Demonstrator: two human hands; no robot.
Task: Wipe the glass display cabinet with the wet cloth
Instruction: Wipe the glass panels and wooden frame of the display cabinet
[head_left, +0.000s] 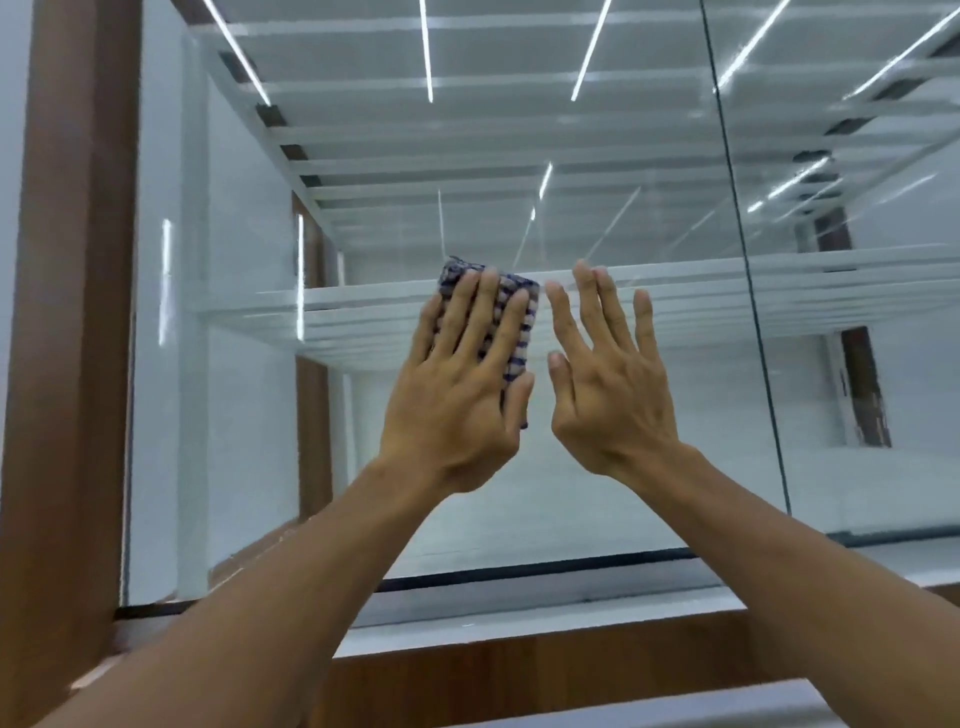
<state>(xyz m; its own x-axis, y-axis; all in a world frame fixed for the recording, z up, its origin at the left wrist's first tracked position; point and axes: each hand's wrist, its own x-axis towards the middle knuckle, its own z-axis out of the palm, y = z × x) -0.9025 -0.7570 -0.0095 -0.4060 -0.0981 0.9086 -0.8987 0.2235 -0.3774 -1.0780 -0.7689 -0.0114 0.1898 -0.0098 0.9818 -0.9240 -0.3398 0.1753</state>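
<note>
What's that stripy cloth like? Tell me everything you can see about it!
The cloth is blue-and-white checked, woven-looking fabric, folded into a thick upright pad. The left hand presses it flat against the cabinet's glass front, fingers spread over it, thumb along its right edge. Whether it is wet cannot be seen.

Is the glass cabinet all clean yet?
Not yet, probably. The left hand presses the checked cloth flat on the glass pane; the right hand is spread open beside it. No wet marks show what is done, so the rest of this pane and the right-hand pane may remain.
</note>
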